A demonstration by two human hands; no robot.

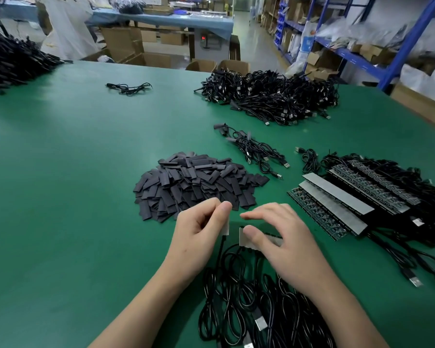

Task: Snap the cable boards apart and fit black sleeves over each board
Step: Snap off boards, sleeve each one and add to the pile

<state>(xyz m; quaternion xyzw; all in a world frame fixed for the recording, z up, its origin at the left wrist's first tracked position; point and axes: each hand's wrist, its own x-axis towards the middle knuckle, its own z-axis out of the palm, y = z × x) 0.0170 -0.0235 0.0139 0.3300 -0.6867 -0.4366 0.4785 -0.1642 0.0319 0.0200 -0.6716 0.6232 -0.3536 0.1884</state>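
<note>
The table [60,172] lies bare across its left and middle, an open path from the near edge to the lone cable [128,87]. Straight ahead, the sleeve pile [196,187] blocks the way just beyond the left hand [199,232] and right hand [279,239] (they hold a board [225,228] and a strip [244,238]). The board stack [349,197] crowds the right side, and a green lane runs between it and the pile. Coiled cables [249,310] fill the near ground under the wrists.
</note>
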